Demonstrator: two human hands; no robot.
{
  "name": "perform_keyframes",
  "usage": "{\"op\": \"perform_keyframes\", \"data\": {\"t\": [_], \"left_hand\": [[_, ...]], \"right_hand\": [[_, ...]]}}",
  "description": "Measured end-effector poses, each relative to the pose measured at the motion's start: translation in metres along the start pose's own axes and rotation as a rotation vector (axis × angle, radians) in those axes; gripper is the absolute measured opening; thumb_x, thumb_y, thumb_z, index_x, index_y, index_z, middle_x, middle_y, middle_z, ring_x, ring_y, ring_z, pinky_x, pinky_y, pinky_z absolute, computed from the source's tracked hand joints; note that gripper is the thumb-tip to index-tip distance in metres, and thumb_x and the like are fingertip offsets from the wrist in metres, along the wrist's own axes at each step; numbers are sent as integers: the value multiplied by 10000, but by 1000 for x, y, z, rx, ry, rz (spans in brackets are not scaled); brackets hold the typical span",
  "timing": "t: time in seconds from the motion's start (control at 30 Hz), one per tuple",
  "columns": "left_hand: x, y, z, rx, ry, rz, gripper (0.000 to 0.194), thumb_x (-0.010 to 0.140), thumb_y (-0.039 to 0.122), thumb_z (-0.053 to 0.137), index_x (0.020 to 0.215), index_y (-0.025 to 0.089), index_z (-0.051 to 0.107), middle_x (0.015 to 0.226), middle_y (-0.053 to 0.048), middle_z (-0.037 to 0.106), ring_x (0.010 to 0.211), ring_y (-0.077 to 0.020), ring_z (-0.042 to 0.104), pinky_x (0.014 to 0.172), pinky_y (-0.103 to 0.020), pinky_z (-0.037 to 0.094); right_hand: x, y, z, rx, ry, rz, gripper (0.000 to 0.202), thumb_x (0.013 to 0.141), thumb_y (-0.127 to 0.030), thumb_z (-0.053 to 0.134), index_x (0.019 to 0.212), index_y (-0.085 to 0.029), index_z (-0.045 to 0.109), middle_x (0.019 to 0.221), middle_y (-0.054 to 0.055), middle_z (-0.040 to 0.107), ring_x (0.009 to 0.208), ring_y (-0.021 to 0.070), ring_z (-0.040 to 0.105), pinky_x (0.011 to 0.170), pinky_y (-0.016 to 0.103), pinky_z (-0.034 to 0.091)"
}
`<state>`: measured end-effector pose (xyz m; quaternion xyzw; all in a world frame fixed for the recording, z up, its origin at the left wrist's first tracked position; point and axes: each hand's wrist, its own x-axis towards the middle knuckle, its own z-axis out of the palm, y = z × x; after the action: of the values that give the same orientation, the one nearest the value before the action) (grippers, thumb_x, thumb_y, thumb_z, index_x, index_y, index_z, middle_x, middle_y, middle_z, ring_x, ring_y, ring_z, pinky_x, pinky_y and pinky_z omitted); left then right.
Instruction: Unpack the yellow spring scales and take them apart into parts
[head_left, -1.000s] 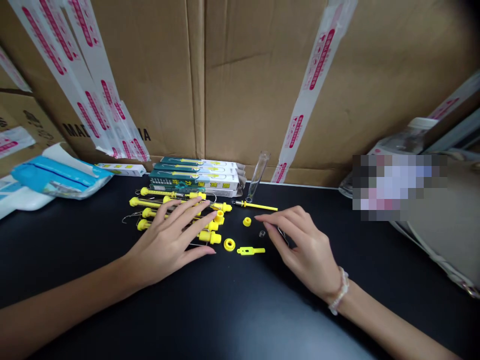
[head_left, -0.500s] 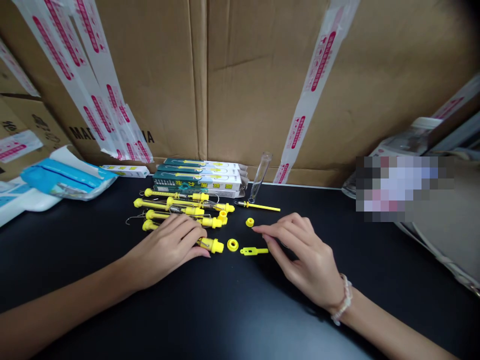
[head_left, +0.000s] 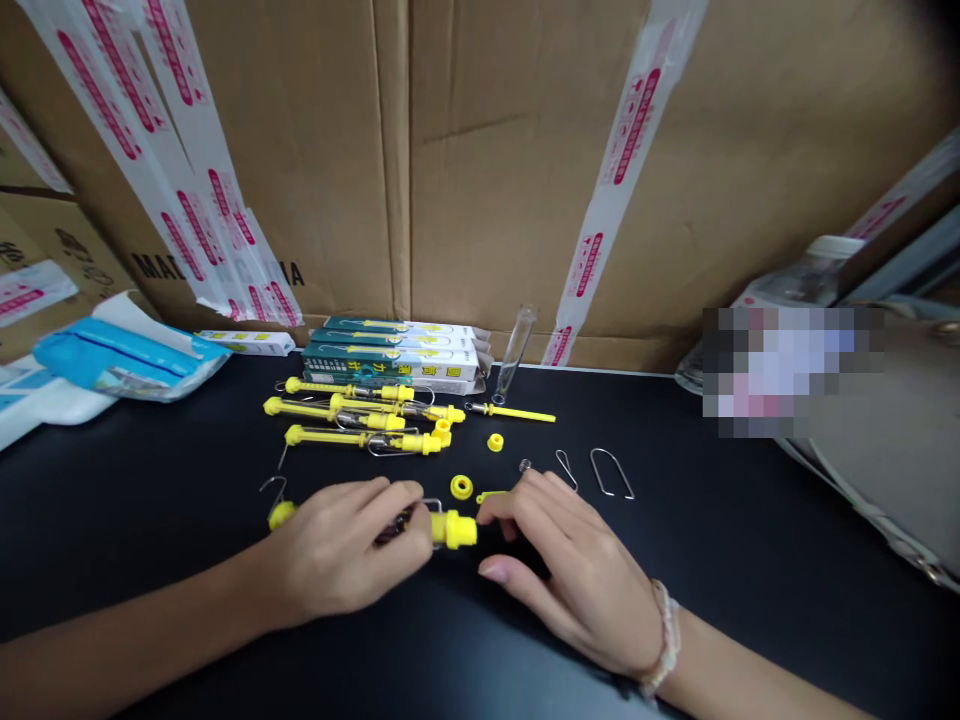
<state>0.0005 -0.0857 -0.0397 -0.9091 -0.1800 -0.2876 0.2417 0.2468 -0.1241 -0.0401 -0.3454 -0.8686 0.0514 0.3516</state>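
My left hand [head_left: 352, 545] is wrapped round a yellow spring scale [head_left: 457, 529], whose hexagonal end sticks out to the right and whose hook shows at the left. Close to that right end is my right hand [head_left: 577, 570], thumb and index finger apart, with nothing visible between them. A yellow ring [head_left: 461, 487] lies just behind the held scale. Partly behind my right fingers is a flat yellow piece [head_left: 489, 496]. Several assembled yellow scales [head_left: 360, 438] lie behind my left hand. A small yellow cap [head_left: 495, 442] sits further back.
Small boxes [head_left: 397, 362] are stacked against the cardboard. A clear tube [head_left: 515, 355] leans beside them, near a thin yellow rod [head_left: 523, 413]. Bent wires [head_left: 612, 474] and a small spring [head_left: 525, 465] lie at right. A bottle [head_left: 806, 275] and blue packet [head_left: 135, 350] flank the table.
My left hand has lifted a scale toward me, away from the others. My right hand has moved nearer and left, its thumb and index finger parting, and the wires behind it now show.
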Motion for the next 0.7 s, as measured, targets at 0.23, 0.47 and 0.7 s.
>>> {"op": "perform_keyframes", "data": {"t": [0.23,0.47,0.7], "left_hand": [[13,13,-2,63,17,74,149,958,89,484,976,153,617,935,-104,732,764,-197,672,577,-262,514],[28,13,3,119,29,100,147,936,83,524,1017,168,612,1002,-136,760,645,-200,676,565,-305,538],[30,11,13,163,19,-80,89,1005,323,553,1057,269,601,857,-46,731,493,-154,630,478,-266,479]], "right_hand": [[2,0,2,-18,-65,1,428,1096,-319,262,777,-195,520,681,20,574,598,159,468,572,286,362],[0,3,5,108,-21,181,392,1097,-343,260,761,-227,426,633,-38,464,524,122,437,549,255,333],[1,4,6,109,-62,374,388,1084,-379,310,785,-220,501,609,-49,500,507,114,477,563,249,331]]}}
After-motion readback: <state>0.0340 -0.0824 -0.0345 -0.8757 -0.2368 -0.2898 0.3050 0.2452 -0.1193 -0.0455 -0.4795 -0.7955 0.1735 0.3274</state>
